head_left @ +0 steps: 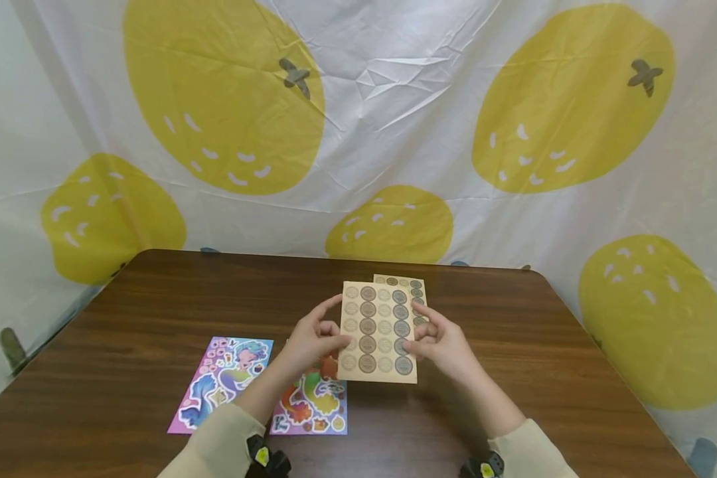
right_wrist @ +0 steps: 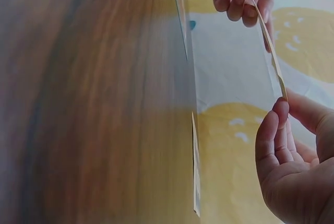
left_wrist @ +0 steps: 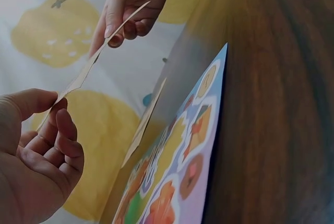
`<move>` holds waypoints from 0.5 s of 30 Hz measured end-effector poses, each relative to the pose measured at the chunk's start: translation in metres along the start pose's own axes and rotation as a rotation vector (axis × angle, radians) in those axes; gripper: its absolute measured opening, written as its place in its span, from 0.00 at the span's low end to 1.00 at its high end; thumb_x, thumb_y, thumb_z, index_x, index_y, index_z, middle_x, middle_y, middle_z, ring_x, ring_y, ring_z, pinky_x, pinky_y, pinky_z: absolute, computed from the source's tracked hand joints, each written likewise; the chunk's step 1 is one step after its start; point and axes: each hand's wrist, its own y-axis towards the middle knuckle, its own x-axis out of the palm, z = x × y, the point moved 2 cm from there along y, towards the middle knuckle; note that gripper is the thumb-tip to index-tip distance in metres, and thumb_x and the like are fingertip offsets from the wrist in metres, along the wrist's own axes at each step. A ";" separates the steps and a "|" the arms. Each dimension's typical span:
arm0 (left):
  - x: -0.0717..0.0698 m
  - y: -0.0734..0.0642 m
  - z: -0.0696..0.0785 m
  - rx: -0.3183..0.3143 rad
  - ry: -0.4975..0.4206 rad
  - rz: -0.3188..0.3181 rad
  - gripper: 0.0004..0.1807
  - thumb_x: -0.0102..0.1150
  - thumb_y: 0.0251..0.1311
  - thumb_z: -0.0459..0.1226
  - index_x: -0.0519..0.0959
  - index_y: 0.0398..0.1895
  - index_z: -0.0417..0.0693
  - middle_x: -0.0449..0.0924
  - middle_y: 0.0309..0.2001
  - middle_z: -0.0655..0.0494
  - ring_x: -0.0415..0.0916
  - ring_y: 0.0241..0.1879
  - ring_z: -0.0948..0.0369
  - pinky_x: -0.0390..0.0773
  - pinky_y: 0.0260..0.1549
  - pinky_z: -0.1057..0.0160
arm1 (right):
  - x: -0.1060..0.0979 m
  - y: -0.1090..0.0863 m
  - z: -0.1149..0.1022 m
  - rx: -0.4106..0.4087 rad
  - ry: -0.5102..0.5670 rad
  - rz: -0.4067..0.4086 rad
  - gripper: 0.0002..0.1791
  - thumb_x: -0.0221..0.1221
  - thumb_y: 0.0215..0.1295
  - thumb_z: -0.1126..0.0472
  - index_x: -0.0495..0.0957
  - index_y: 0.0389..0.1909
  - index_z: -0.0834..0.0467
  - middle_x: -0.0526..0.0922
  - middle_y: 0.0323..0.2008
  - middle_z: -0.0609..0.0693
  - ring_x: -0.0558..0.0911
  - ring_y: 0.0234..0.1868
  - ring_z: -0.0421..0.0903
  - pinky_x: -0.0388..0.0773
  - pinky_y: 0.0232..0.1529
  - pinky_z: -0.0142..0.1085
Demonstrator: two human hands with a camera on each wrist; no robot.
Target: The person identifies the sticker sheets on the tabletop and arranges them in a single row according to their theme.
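Both hands hold up a cream sheet [head_left: 376,332] printed with columns of round brown, pale and grey stickers. The left hand [head_left: 314,338] pinches its left edge between thumb and fingers; the right hand [head_left: 445,340] pinches the right edge. In the left wrist view the sheet [left_wrist: 83,72] is seen nearly edge-on, slightly bowed, raised above the table. Behind it on the table lies a second cream sheet [head_left: 416,284] of round stickers, partly covered from view. Below the left forearm is a colourful mermaid sticker sheet [head_left: 311,411], its upper part hidden by the hand and held sheet.
A second mermaid sticker sheet [head_left: 215,378], purple and blue, lies further left on the brown wooden table [head_left: 544,372]. A white curtain [head_left: 394,99] with yellow fruit prints hangs behind the table's far edge.
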 end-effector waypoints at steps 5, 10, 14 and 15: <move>0.007 -0.002 0.002 0.000 0.001 -0.014 0.43 0.64 0.53 0.26 0.58 0.72 0.52 0.76 0.22 0.52 0.70 0.19 0.61 0.67 0.16 0.68 | -0.006 -0.006 0.000 0.007 -0.005 -0.010 0.41 0.65 0.54 0.74 0.60 0.70 0.62 0.78 0.26 0.55 0.76 0.21 0.44 0.77 0.25 0.36; 0.014 -0.004 0.000 -0.006 -0.013 -0.029 0.44 0.66 0.53 0.27 0.58 0.72 0.54 0.76 0.23 0.51 0.72 0.21 0.59 0.70 0.19 0.67 | -0.012 -0.012 -0.001 0.009 -0.029 0.000 0.40 0.65 0.55 0.73 0.60 0.69 0.63 0.79 0.27 0.55 0.75 0.21 0.45 0.78 0.25 0.37; 0.020 -0.005 -0.002 -0.007 -0.025 -0.031 0.44 0.66 0.52 0.26 0.59 0.72 0.52 0.76 0.22 0.52 0.72 0.19 0.61 0.69 0.16 0.69 | -0.015 -0.016 -0.001 0.006 -0.031 -0.005 0.41 0.64 0.54 0.73 0.59 0.69 0.65 0.80 0.27 0.56 0.76 0.22 0.45 0.78 0.26 0.37; 0.022 -0.005 -0.002 -0.007 -0.024 -0.030 0.44 0.66 0.52 0.26 0.59 0.72 0.52 0.76 0.22 0.53 0.72 0.19 0.61 0.68 0.15 0.69 | -0.017 -0.017 -0.001 0.004 -0.032 -0.006 0.41 0.64 0.54 0.73 0.59 0.69 0.65 0.80 0.27 0.57 0.76 0.22 0.45 0.78 0.25 0.37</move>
